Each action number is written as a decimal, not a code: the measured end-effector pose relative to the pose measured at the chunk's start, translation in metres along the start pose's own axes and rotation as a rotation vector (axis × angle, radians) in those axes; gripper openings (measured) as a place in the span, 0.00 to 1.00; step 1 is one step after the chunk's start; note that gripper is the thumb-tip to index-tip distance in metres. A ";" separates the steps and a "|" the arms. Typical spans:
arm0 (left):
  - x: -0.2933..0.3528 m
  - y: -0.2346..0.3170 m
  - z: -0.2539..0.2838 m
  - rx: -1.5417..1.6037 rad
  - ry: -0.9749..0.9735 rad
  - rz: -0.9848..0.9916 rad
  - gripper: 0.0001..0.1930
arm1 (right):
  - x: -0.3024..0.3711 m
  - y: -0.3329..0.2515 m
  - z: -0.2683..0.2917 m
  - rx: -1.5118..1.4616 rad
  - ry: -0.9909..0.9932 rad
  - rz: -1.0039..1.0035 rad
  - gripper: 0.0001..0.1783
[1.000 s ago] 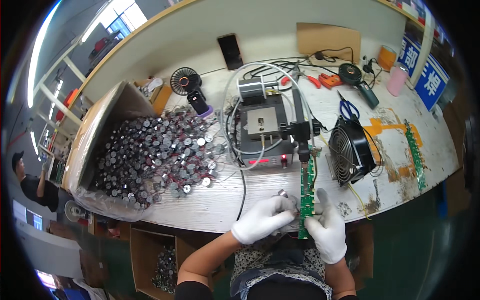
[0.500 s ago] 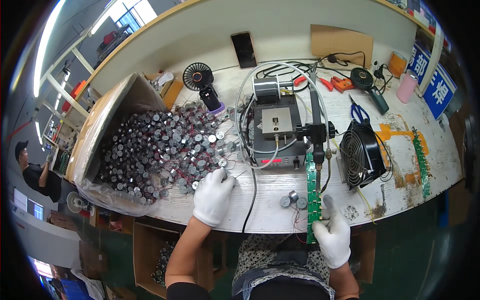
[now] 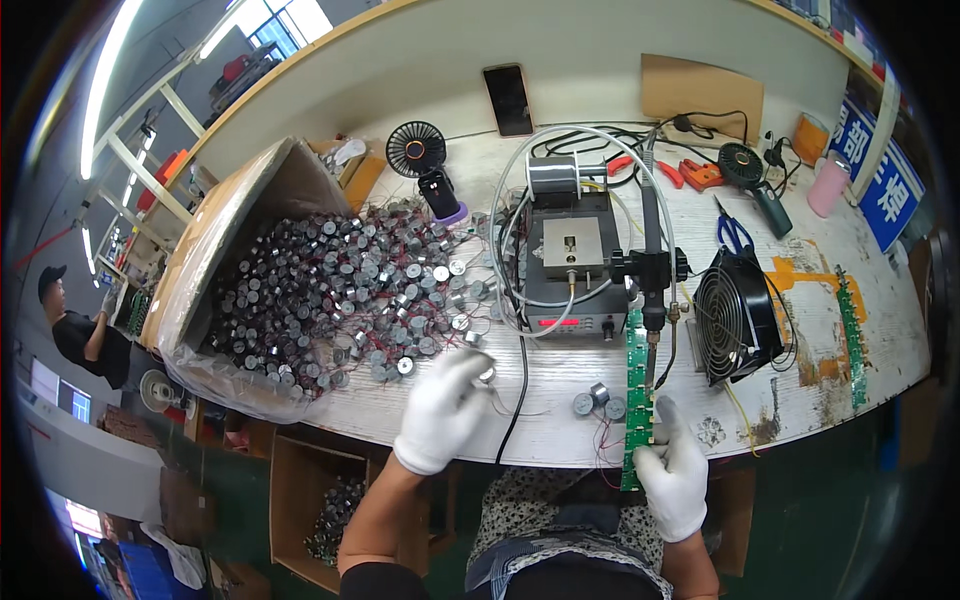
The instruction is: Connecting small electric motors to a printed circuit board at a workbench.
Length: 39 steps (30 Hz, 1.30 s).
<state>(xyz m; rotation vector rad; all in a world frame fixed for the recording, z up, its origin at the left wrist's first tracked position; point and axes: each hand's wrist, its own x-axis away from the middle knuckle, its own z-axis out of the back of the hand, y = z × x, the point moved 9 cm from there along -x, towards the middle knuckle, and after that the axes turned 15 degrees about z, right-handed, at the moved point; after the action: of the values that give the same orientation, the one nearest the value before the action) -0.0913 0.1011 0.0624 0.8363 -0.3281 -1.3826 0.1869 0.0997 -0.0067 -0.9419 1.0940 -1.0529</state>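
Gripped the lower end of a slim green circuit board (image 3: 638, 400) at 4 o'clock in the white-gloved right hand (image 3: 676, 480), thumb on top, forefinger pointed up along the right edge, remaining fingers partly hidden. Pinched a small silver motor (image 3: 487, 375) at the fingertips of the half-curled left hand (image 3: 440, 415), between 6 and 7 o'clock, blurring the exact contact. Had the board's upper end partly covered by an upright soldering iron (image 3: 652, 280), and the depth of a motor heap (image 3: 330, 260) concealed inside a plastic-lined carton (image 3: 215, 225) at 9 o'clock. Lost the room's edges to the lens's black rim. Worked at a white, wood-grained bench (image 3: 560, 370), stained brown around torn orange tape (image 3: 800, 277) at 3 o'clock, facing a smooth pale partition (image 3: 580, 70) at 12. Shared the room with a dark-shirted person (image 3: 75, 335) at 9 o'clock, small and distorted. Had loose cylindrical motors (image 3: 583, 404) with thin red wires just left of the board, and a round-grilled black fan (image 3: 735, 320) at 3 o'clock.
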 end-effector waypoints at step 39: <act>0.063 0.075 -0.091 0.135 -0.121 -0.164 0.24 | -0.004 -0.024 -0.006 0.134 -0.116 0.255 0.09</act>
<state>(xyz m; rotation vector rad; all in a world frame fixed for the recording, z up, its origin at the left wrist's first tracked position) 0.0358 0.0686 0.0356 0.9083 -0.4589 -1.5815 0.1759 0.0974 0.0163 -0.7254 1.0045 -0.8405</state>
